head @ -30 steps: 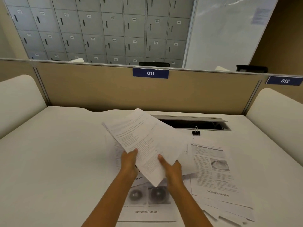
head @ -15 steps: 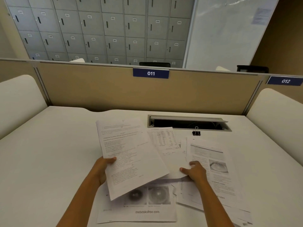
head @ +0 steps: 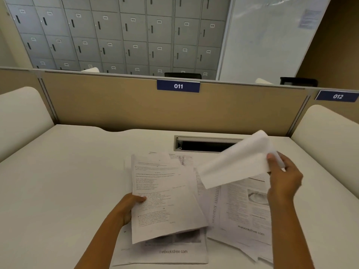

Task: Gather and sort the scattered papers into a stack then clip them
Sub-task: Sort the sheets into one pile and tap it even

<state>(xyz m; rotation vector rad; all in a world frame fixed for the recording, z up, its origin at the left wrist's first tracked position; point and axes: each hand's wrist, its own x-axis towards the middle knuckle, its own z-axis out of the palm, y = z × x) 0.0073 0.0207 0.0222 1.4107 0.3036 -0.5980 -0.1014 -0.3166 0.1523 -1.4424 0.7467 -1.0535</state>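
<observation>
My left hand [head: 127, 207] grips the left edge of a small stack of printed sheets [head: 165, 195], held just above the desk. My right hand [head: 282, 181] pinches one sheet [head: 235, 164] by its right edge and holds it lifted, blank underside toward me. Beneath lie scattered papers: a page with text and a picture [head: 246, 208] at the right, and a page with dark images and a web address [head: 171, 249] near the front. The lifted sheet hides the spot where the binder clip lay.
The white desk [head: 58, 181] has a cable slot [head: 204, 144] at its back centre. A tan partition [head: 116, 105] labelled 011 closes the far side, and cream side panels [head: 326, 136] flank the desk. Grey lockers stand behind.
My right hand left the pile on the desk and lifted one sheet up and to the right. My left hand keeps its stack, now held more upright.
</observation>
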